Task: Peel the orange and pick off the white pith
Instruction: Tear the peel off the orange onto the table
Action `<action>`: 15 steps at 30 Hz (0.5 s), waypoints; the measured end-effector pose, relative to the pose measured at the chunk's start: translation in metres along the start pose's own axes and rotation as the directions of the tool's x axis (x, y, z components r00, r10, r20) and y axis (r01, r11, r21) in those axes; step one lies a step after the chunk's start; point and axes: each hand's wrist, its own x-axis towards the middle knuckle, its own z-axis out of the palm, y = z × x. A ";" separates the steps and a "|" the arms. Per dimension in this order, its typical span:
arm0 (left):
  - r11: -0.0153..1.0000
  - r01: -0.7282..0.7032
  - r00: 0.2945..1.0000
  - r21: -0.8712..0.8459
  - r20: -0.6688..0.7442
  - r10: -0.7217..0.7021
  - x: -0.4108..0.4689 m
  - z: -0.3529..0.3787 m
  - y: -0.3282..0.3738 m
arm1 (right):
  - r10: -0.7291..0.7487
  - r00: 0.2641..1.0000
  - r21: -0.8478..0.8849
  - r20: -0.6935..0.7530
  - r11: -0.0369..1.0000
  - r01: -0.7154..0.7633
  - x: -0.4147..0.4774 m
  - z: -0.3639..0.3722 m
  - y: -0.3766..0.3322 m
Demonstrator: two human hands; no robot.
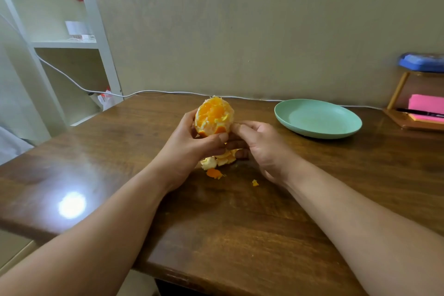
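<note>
A mostly peeled orange (213, 115) with patches of white pith is held above the wooden table (240, 211). My left hand (192, 144) grips it from below and from the left, thumb across its lower front. My right hand (259, 144) has its fingers curled, and its thumb and fingertips pinch at the orange's lower right side. What they pinch is hidden. A pile of torn peel pieces (219, 160) lies on the table under my hands, with two small scraps (213, 173) (255, 182) nearer to me.
An empty green plate (317, 118) sits on the table to the right. At the far right stands a wooden rack (415, 113) with pink notes, a pen and a blue item on top. A white cable (168, 92) runs along the wall.
</note>
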 end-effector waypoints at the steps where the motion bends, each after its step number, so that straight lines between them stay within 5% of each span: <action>1: 0.999 -0.013 1.000 0.043 -0.009 0.013 -0.001 0.000 -0.001 | 0.017 1.000 0.004 -0.004 1.000 -0.017 0.000 0.001 -0.001; 7: 0.949 -0.109 0.991 0.295 -0.038 0.126 -0.006 0.003 -0.002 | -0.040 0.994 -0.036 -0.098 0.999 0.036 0.005 0.002 0.002; 15: 0.904 -0.186 0.964 0.385 -0.106 0.244 -0.006 0.009 -0.006 | 0.060 0.992 0.037 -0.116 0.998 -0.056 0.005 0.007 -0.001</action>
